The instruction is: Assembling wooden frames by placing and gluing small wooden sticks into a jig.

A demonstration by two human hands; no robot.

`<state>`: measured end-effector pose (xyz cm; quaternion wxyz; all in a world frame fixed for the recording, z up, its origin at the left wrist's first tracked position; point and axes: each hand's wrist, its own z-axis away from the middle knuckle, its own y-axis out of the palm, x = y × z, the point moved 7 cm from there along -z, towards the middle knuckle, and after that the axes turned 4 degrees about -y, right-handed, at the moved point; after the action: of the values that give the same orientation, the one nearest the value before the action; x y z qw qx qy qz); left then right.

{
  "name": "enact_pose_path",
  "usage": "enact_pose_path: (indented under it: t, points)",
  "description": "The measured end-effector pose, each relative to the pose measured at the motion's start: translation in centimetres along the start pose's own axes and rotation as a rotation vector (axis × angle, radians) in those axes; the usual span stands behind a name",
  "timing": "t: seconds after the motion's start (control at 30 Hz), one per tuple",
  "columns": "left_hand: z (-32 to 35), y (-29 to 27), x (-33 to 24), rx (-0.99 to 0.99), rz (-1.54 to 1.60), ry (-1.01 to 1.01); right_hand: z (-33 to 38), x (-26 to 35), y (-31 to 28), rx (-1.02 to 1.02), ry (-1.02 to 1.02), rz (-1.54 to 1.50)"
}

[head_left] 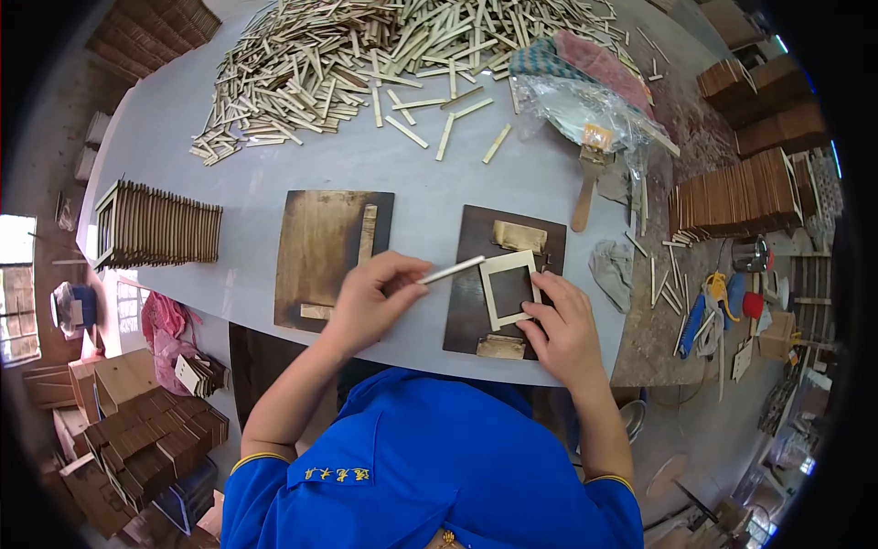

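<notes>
- Across the top of the frame, a heap of sticks point(366, 55) covers the grey surface point(247, 174): light, loose wood.
- Centre right, a dark board point(466, 302) carries the pale square frame point(509, 289); it looks thin and fragile at the corners, best held flat by its edges.
- Right hand point(565, 329), fingers spread, presses the frame's lower right corner.
- Left hand point(370, 302) pinches one stiff, light stick point(453, 270) near its end, the tip over the frame's upper left.

Frame point(508, 288) on right board point(476, 302), stick pile point(366, 55) behind
</notes>
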<state>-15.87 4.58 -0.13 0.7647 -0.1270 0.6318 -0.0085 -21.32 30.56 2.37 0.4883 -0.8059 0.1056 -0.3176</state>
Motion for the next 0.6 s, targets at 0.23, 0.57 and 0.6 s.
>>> enact_pose_path:
  t: [0.23,0.57,0.6]
  points:
    - [-0.7,6.1,-0.8,0.163,0.063,0.063,1.0,0.9,0.8,-0.082,0.183,-0.025]
    - [-1.2,8.1,-2.0,0.137,0.007,0.082,0.6,0.1,0.8,-0.127,0.211,-0.011]
    - [-1.3,8.0,-1.9,0.122,0.025,0.081,0.6,0.1,0.9,-0.127,0.213,-0.021]
